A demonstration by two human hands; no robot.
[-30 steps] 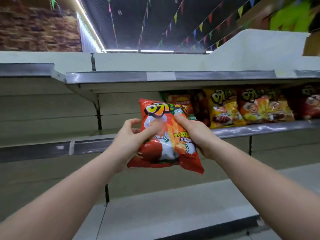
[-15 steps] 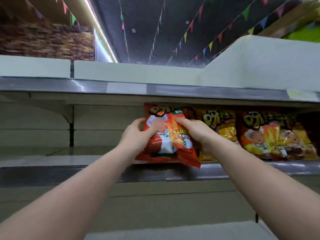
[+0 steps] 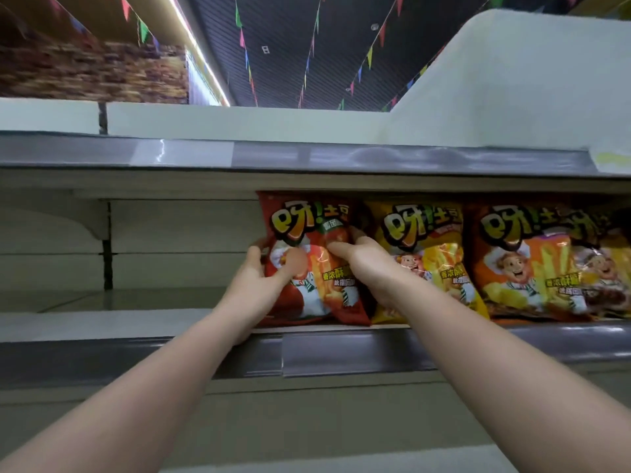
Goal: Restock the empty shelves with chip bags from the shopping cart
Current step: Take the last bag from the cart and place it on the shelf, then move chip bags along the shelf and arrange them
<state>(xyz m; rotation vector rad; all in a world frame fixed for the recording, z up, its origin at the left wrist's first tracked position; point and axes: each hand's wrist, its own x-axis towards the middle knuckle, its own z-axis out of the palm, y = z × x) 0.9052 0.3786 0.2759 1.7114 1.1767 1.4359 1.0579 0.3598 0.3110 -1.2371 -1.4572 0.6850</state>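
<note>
Placement step: both hands, left (image 3: 259, 281) and right (image 3: 367, 268), pinch the glossy red foil chip bag (image 3: 307, 261), upright on the grey metal shelf (image 3: 102, 319), touching the yellow chip bag (image 3: 430, 254). Next, probably: seat it, let go

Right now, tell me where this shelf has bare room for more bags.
Free: the shelf left of the red bag that both hands, left hand and right hand, hold. Crowded: right of it, the yellow bag and orange bag sit side by side.
</note>
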